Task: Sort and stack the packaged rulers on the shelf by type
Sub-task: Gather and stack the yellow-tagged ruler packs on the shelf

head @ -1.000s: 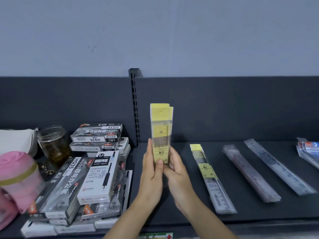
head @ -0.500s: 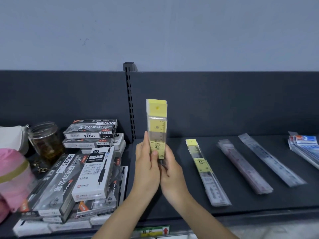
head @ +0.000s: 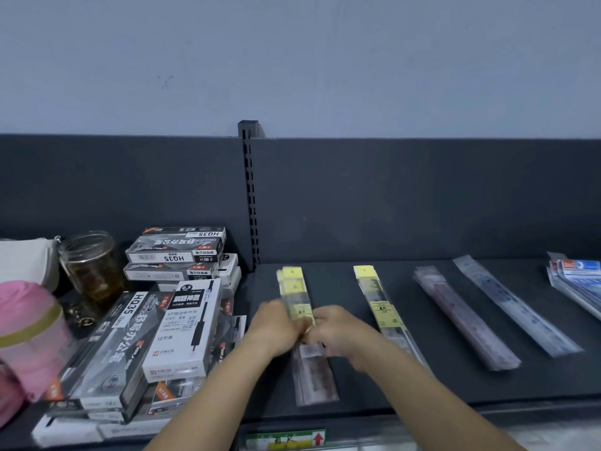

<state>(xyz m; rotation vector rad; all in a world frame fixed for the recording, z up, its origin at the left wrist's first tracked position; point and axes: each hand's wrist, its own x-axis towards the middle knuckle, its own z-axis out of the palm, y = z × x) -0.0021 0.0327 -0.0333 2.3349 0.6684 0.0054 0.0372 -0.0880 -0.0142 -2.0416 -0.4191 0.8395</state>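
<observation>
A small stack of yellow-topped packaged rulers [head: 297, 291] lies flat on the dark shelf [head: 357, 388], near its left end. My left hand [head: 274, 325] grips the stack's left edge and my right hand [head: 338, 330] grips its right edge, both at mid-length; the hands are blurred. To the right lies another yellow-topped ruler stack [head: 379, 305], then a reddish-tinted ruler stack [head: 465, 320], a clear bluish ruler pack [head: 517, 307] and, at the far right edge, blue-labelled ruler packs [head: 579, 281].
Left of the shelf divider stand piled pen boxes [head: 156, 327], a glass jar [head: 92, 270], a pink container [head: 27, 333] and a white pouch [head: 26, 258]. The slotted upright [head: 250, 196] rises behind. A green price label [head: 286, 439] sits on the shelf's front edge.
The yellow-topped stack, held upright in both hands before, now lies flat on the shelf with both hands lowered along with it.
</observation>
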